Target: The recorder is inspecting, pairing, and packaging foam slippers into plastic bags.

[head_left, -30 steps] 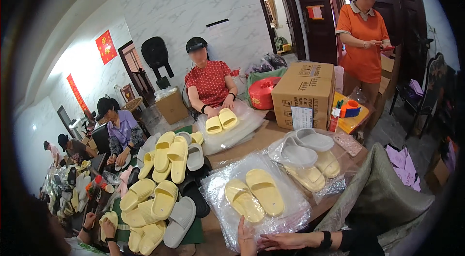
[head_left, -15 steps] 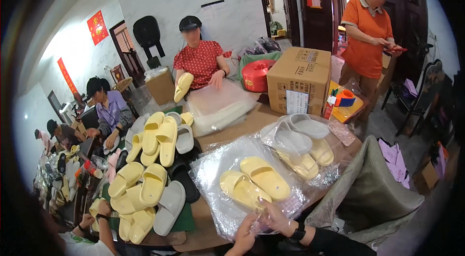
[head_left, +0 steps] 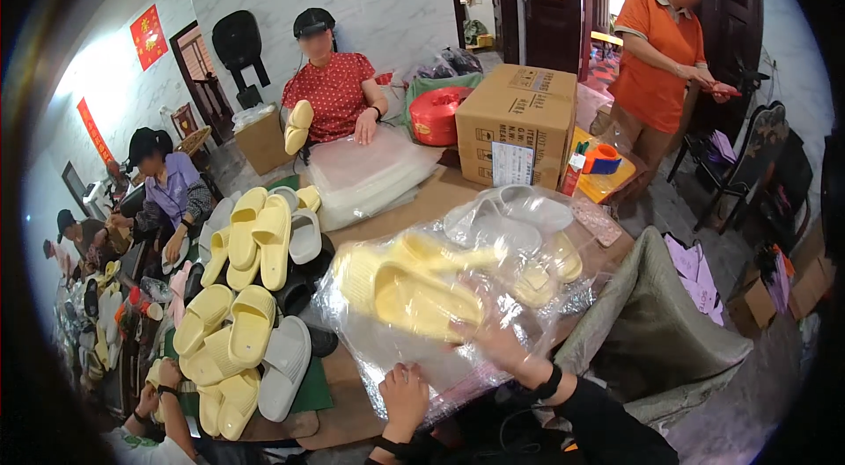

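Packing step in hand, by my judgement. The right hand lifts a clear bag holding yellow slippers, raised just in front of the cardboard box; its fingers are hidden, grip unclear. The left hand, fingers curled, rests on the bag's near edge. Next calls for steadying the bag.

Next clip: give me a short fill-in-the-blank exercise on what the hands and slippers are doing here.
1. The right hand lifts a clear plastic bag holding a pair of ____ foam slippers.
2. The left hand rests on the bag's ____ edge.
3. Behind the bag stands a brown ____ box.

Missing words: yellow; near; cardboard
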{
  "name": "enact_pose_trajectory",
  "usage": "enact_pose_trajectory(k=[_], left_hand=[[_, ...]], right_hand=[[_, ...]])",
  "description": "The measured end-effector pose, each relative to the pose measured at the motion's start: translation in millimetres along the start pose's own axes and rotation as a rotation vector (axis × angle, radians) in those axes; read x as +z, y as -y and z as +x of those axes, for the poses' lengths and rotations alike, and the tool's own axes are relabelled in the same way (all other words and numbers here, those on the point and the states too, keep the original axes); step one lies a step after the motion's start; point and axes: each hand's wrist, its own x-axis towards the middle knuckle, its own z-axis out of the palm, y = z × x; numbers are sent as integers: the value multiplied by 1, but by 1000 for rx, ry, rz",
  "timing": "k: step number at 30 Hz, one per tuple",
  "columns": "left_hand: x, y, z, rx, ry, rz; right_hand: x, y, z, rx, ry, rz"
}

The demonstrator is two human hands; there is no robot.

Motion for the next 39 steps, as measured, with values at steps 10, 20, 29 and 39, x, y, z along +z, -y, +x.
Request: enact_pose_trajectory(k=[10,20,29,39], left_hand=[[13,4,-13,-15,-253,-108],[11,6,-14,19,-291,-220],[16,12,-19,-17,-283,-205],[19,8,-18,-38,-301,-230]], right_hand=[[-87,9,97,-472,-429,-4],[-156,-70,130,-333,-800,587],[36,-133,-29,-478,-11,-1251],[18,-179,-48,-427,150,-1561]])
